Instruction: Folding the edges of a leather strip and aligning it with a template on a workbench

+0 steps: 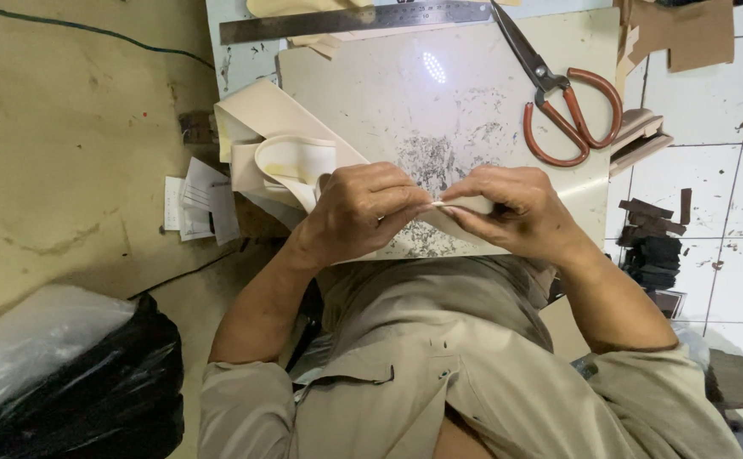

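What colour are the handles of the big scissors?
The scissors have reddish-brown handles, seen in the head view.

Both forearms came up from the lower part of the view and angled inward, so that the hands met near the centre. The left hand (358, 212) was curled, knuckles upward, its fingers (397, 197) bent and pressed down toward the thumb in a tight pinch. The right hand (516, 211) faced it, likewise bent at the knuckles, with its fingertips (454, 206) closed against the thumb. The two pinches touched, fingertip to fingertip. Both wrists were slightly flexed and the forearms bare up to short sleeves at the elbows. The left elbow sat lower and farther out than the right.
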